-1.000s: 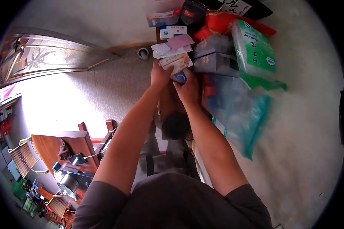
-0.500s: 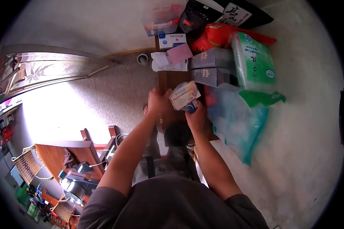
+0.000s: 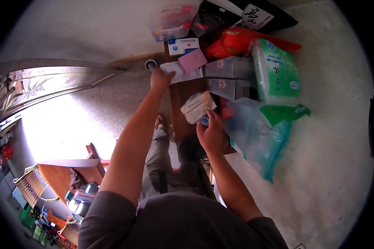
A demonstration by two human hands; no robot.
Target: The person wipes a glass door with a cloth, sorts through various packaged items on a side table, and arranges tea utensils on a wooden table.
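My left hand reaches to the left edge of the white papers. Its thumb lies by their corner, apart from the other fingers. A pink slip of paper rests on top of them. My right hand has its thumb and fingers around the near edge of a clear-plastic-wrapped package with a printed label. Something blue shows between the thumb and fingers. Beneath is the dark brown wooden surface.
Two grey boxes, a green pack of plastic cups and a red bag crowd the right and back. A blue-white carton stands behind the papers. A teal plastic bag hangs at the right edge. A round cup-like object sits at left.
My left hand has moved forward, away from the wrapped package, to the papers' edge. My right hand stays at the package, its fingers now stretched further over it.
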